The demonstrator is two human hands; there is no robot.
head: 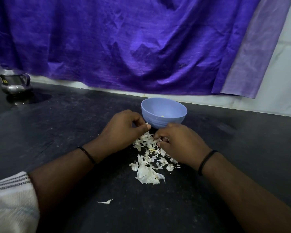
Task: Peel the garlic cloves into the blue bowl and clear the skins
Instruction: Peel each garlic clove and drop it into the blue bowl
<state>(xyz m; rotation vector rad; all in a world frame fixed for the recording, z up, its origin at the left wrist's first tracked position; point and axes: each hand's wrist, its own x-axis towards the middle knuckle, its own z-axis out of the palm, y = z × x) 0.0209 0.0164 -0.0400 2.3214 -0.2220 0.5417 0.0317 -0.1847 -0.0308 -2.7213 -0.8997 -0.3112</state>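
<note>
A blue bowl (164, 113) stands on the black counter, with a small pale piece showing inside near its front wall. Just in front of it lies a pile of white garlic skins (149, 163). My left hand (122, 130) hovers at the pile's left edge beside the bowl, its fingertips pinched on a small white bit of skin. On the pile's right side rests my right hand (180, 145), fingers curled down into the skins and closed on some of them. Whether a clove is under the fingers is hidden.
A steel pot (15, 83) stands at the far left of the black counter (65, 123). A purple cloth (124, 44) hangs along the wall behind. One stray skin (106, 201) lies near the front, and a striped white cloth (10, 202) is at the lower left.
</note>
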